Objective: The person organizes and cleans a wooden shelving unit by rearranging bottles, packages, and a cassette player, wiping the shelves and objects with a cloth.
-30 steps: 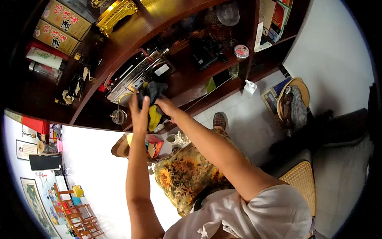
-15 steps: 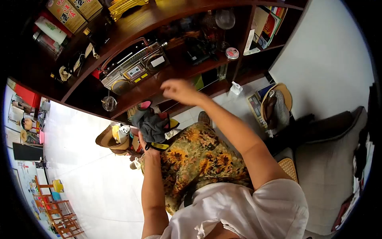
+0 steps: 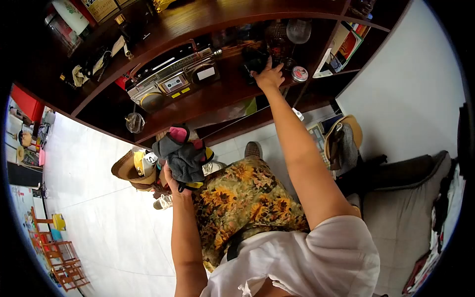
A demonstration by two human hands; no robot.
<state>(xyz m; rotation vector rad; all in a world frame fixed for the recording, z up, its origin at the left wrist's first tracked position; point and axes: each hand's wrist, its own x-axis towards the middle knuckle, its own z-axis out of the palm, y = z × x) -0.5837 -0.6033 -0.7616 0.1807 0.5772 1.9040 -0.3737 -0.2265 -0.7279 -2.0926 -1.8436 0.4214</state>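
My left hand [image 3: 173, 182] is closed around a bunched dark grey cloth item [image 3: 184, 161] with pink and yellow-black parts, held above the floor beside my knee. Its exact kind is unclear in the folds. At the shelf, my right hand [image 3: 269, 78] reaches out with its fingers apart, up against a black object [image 3: 254, 58]. The hand partly covers that object, and its kind is too dark to make out. A round pink-and-white tin [image 3: 299, 74] sits just right of the fingers, and a glass goblet [image 3: 298, 32] stands behind them.
A silver radio cassette player [image 3: 173, 81] stands on the same dark wooden shelf [image 3: 227, 91], left of my right hand. Below are a woven hat [image 3: 126, 171] at left and a straw hat [image 3: 354, 129] at right. A grey cushioned seat [image 3: 401, 213] is at right.
My right hand has moved forward and right, from above the shelf's front edge to the black object. My left hand still holds the grey cloth item. The view has shifted slightly.
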